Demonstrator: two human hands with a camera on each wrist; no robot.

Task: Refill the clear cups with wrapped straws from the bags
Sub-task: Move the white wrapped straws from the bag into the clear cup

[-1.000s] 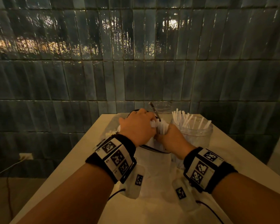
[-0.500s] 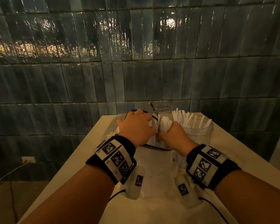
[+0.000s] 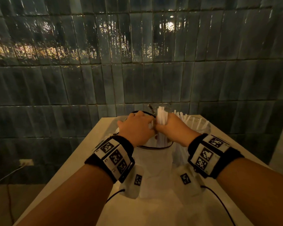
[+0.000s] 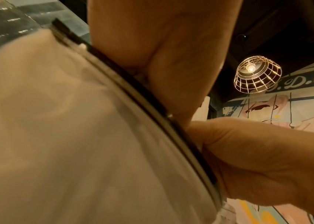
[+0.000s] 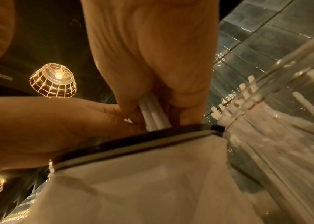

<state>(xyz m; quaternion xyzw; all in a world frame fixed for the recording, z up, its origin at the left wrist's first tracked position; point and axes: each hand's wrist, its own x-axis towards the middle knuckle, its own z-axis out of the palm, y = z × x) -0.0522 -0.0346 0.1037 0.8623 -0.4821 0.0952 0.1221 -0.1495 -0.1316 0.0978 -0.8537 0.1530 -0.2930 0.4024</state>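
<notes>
the white bag (image 3: 153,168) stands nearest on the table (image 3: 95,141), its dark-rimmed mouth up. the left hand (image 3: 137,128) grips that rim. the right hand (image 3: 173,129) clasps a bundle of wrapped straws (image 3: 162,115) above the mouth. just beyond at right, a clear cup (image 3: 201,126) holds straws.

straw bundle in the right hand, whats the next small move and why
Probably lift the straw bundle straight up until its lower ends clear the bag's dark rim. The right hand grips it, but the straws reach down into the bag, whose rim the left hand holds. The clear cup stands just right.
</notes>
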